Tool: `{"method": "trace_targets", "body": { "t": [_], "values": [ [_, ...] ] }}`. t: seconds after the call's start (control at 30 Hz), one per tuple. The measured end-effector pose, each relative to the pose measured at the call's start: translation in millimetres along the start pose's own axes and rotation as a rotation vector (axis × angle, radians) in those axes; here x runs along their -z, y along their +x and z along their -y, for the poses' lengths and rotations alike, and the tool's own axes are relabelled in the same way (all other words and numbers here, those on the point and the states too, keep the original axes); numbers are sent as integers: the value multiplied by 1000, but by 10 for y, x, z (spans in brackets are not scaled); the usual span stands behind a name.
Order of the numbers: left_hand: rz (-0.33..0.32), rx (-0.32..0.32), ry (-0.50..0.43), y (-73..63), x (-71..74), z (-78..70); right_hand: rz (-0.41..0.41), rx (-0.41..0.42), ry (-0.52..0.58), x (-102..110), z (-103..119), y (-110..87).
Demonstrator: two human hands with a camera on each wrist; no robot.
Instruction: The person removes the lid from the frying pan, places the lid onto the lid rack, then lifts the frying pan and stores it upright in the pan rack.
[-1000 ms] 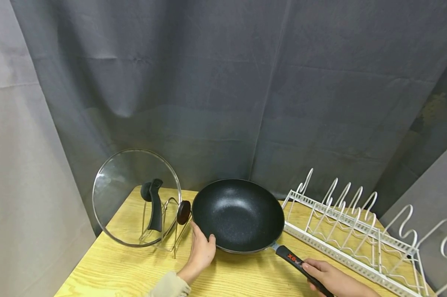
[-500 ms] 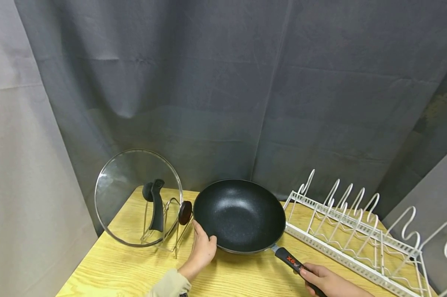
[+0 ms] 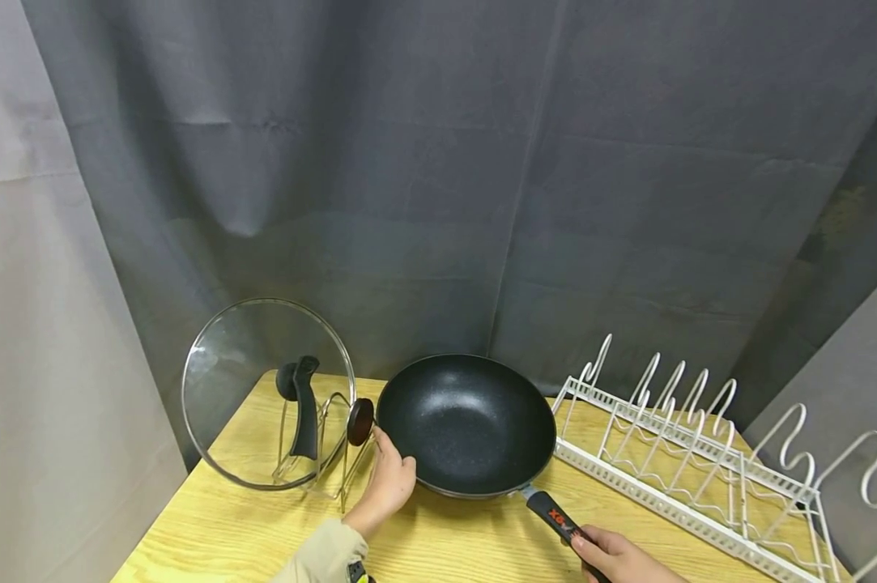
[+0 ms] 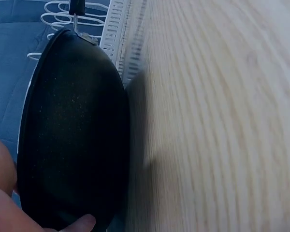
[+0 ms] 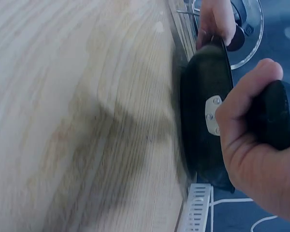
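Note:
A black wok point(image 3: 467, 425) with a rounded inside sits on the wooden table, its handle point(image 3: 552, 517) pointing toward the lower right. My right hand point(image 3: 616, 557) grips that handle, fingers wrapped round it; the right wrist view shows the riveted bracket point(image 5: 212, 115) just ahead of the fist. At the left rim, my left hand point(image 3: 387, 484) holds the wok's edge between thumb and fingers. In the left wrist view a fingertip point(image 4: 83, 224) lies against the wok's dark outer wall point(image 4: 77, 121).
Left of the wok, a glass lid point(image 3: 227, 380) with a black handle stands upright in a wire stand point(image 3: 345, 474); a dark round knob point(image 3: 360, 421) is right beside my left hand. A white wire rack point(image 3: 649, 478) stands on the right. Grey curtain point(image 3: 409, 178) hangs behind the table point(image 3: 438, 559).
The wok's handle has swung slightly left, and my right hand has moved left with it. My left hand has stayed at the rim, shifting slightly left.

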State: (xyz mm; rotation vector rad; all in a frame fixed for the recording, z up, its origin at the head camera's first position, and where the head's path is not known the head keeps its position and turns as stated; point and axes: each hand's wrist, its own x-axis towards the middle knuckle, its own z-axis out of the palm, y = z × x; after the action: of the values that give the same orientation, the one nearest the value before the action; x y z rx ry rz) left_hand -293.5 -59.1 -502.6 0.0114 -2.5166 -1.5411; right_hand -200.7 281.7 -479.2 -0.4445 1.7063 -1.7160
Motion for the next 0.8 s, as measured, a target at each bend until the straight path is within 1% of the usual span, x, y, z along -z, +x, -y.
{"method": "trace_targets", "body": {
  "t": [0.07,0.27,0.4,0.5,0.6,0.7,0.8],
  "values": [
    [8,-4,9,14,7,3,-5,6,10,-28,-6,3],
    [24,-15,41,38,28,13,-57,-21,11,-106,-6,14],
    [13,-27,37,34,34,15,-66,-19,21,-120,-6,11],
    [-12,-22,32,-14,19,13,-44,-3,29,-104,-14,11],
    [-30,13,11,-115,-17,-17,7,4,56,-68,-26,8],
    [-57,38,-44,-218,-74,-74,63,11,90,-23,-40,3],
    [-88,46,-108,-282,-138,-137,102,29,113,3,-47,6]
  ]
}}
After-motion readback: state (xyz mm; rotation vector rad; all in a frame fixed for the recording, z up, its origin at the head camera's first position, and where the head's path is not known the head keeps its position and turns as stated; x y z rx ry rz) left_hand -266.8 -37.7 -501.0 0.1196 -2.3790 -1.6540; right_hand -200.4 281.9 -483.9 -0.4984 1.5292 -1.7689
